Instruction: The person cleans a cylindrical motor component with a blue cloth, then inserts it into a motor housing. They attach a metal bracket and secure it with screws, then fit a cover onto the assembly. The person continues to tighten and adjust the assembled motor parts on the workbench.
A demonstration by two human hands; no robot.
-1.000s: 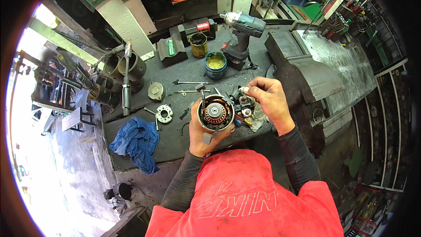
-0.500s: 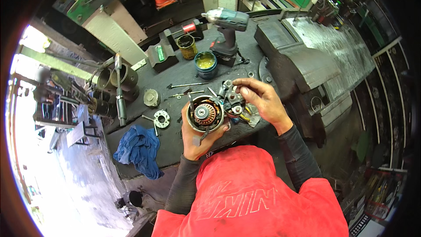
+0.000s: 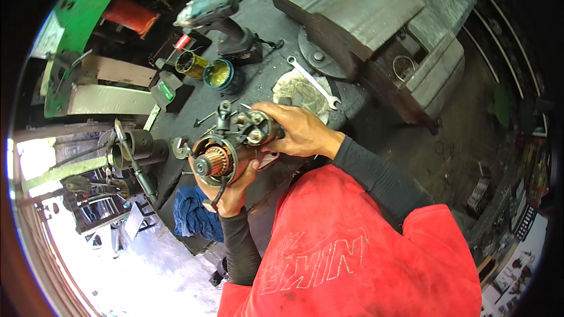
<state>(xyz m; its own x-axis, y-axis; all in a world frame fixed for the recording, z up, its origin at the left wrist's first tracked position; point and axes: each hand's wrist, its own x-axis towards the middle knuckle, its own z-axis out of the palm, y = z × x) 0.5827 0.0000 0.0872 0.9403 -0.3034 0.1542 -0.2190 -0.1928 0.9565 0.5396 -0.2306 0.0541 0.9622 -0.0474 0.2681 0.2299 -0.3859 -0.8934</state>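
Right fingers (image 3: 277,112) shifted onto small cylinder (image 3: 255,129), grasping it; left fingers (image 3: 248,175) grasping motor (image 3: 220,161).

My left hand (image 3: 233,195) is wrapped round the motor housing (image 3: 243,157), copper commutator (image 3: 218,161) poking from its open end, and here's my right hand (image 3: 305,132) gripping the terminal-studded cylinder (image 3: 256,128) right up alongside! Beyond, a spanner (image 3: 313,81) lies across a pale cloth (image 3: 286,89), the big vise (image 3: 367,20) to its right, cordless impact wrench (image 3: 226,29) standing by the grease pot (image 3: 233,85), blue cloth (image 3: 197,216) crumpled at the bench (image 3: 261,14) edge.
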